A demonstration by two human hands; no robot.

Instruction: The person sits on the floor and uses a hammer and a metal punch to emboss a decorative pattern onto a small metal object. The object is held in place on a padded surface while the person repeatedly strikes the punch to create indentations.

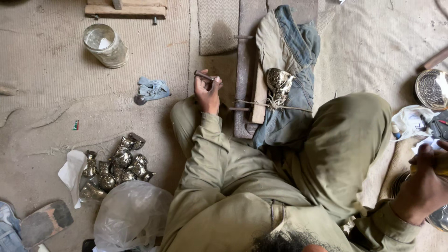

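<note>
Head view: the left hand (207, 93) holds a closed grip on a thin metal punch (204, 75), just beside the wooden block (245, 65). An embossed metal cup (278, 84) sits tied on cloth there. The right hand (427, 184), at the frame edge, grips a yellowish handle (441, 164).

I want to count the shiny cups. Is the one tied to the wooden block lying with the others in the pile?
No. The tied metal cup sits alone on the wooden block, while the pile of cups lies apart on the mat.
</note>
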